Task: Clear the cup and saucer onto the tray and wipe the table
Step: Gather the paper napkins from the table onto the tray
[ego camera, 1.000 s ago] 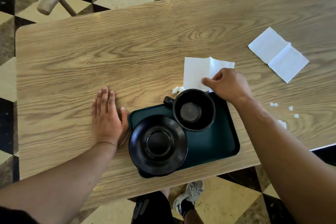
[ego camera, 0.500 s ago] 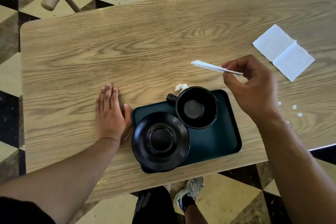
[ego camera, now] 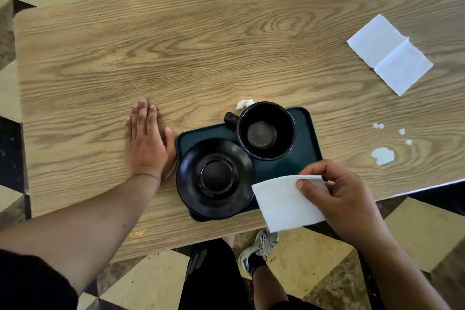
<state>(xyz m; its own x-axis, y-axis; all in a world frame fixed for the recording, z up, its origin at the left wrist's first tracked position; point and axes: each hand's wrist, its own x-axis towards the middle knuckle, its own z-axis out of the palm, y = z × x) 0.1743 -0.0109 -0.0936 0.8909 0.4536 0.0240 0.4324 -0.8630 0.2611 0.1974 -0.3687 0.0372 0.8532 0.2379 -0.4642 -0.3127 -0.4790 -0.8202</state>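
Wiping step: black cup (ego camera: 266, 131) and black saucer (ego camera: 215, 178) sitting on green tray (ego camera: 310, 138). Right hand (ego camera: 344, 199) pinching white napkin (ego camera: 281, 205); left hand (ego camera: 146, 141) lying flat. Next: carrying napkin right toward white spill (ego camera: 383, 155).

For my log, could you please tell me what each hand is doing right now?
Left hand: open, flat on the table.
Right hand: pinching a white napkin.

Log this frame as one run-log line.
stage: wipe pending | left hand: flat on wooden table | right hand: pinching white paper napkin | black cup, black saucer: on dark green tray
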